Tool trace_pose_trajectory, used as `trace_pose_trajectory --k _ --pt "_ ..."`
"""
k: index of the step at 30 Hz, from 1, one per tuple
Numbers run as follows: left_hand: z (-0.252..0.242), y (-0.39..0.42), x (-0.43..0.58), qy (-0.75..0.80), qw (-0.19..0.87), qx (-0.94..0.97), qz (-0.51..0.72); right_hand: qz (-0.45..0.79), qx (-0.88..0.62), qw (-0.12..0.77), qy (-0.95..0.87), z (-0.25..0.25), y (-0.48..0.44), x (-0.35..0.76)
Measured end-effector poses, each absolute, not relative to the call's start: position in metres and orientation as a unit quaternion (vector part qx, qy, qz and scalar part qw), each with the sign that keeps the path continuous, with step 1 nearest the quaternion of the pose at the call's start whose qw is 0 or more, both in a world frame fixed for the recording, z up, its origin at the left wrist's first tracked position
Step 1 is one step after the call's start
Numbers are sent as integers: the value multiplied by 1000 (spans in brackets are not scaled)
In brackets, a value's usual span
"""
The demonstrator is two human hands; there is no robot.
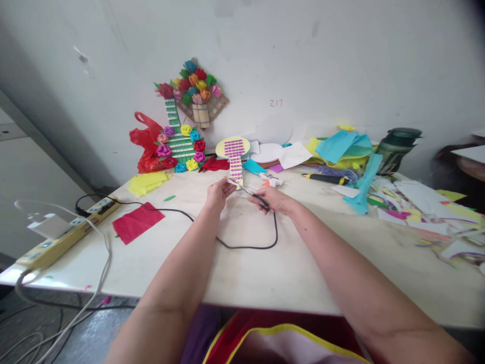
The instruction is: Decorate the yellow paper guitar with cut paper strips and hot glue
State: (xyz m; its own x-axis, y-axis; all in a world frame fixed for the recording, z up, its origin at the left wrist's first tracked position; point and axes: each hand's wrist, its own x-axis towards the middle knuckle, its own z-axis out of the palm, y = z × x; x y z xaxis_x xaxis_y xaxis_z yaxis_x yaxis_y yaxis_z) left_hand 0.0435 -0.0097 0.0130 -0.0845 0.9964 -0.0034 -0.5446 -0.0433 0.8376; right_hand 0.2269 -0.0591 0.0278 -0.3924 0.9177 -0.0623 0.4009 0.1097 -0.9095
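Note:
My right hand [272,198] is closed round the black handles of a pair of scissors [250,192], whose blades point left toward my left hand [219,192]. My left hand's fingers are pinched at the blade tips on something too small to name. Just behind both hands lies a yellow paddle-shaped paper piece [234,153] covered with purple squares. A black cable [242,246] loops on the table under my wrists.
A red paper sheet [138,222] and yellow paper [147,182] lie at left beside a power strip [64,236]. Paper-flower crafts [184,126] lean on the wall. Coloured paper scraps [379,182], a glue gun [271,179] and a dark green bottle [396,149] crowd the right.

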Motion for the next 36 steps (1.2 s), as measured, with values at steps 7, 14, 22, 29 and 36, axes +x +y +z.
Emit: trace_pose_trajectory --k 7,14,22,29,36 --pt "14 -12 43 366 577 329 652 471 -475 278 -690 28 -59 226" --pt "15 -13 43 376 566 346 647 497 -475 274 -673 34 -63 225" --pt "17 -14 42 380 572 346 639 496 -473 269 -676 34 -63 225" --pt "16 -13 41 379 566 349 644 475 -472 274 -690 30 -61 226" --pt "16 -13 41 371 567 345 650 470 -477 277 -689 32 -62 226"
